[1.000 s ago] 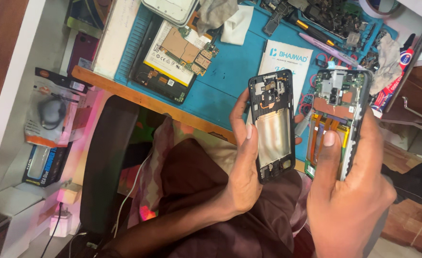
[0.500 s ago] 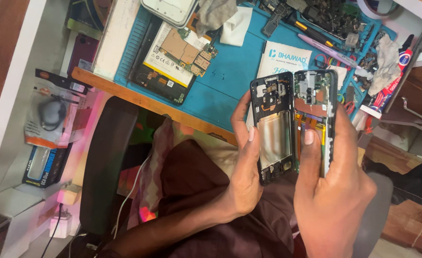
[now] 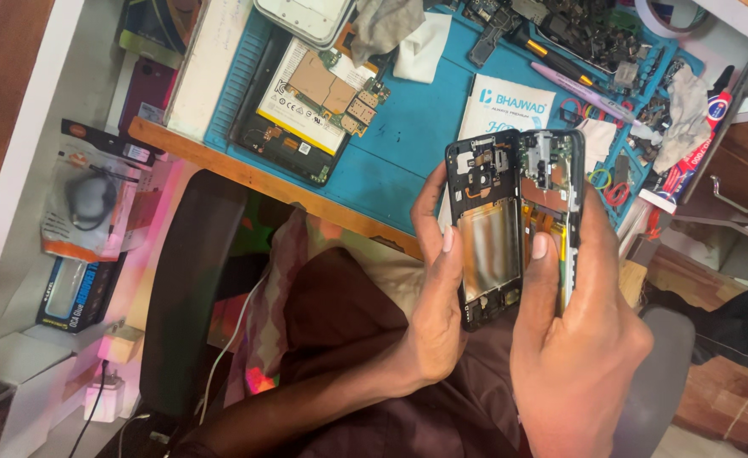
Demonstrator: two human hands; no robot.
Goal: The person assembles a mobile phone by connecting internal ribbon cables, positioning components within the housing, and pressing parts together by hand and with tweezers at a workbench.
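Above the person's lap, just off the edge of the blue mat (image 3: 408,144) on the surface, the left hand (image 3: 437,297) grips an opened black phone frame (image 3: 486,229), fingers clasped along its left edge. The right hand (image 3: 577,339) clasps a second phone body (image 3: 553,182) with exposed boards, pressed side by side against the frame. Another dismantled phone (image 3: 306,106) lies well apart on the mat, near a white cloth (image 3: 420,47).
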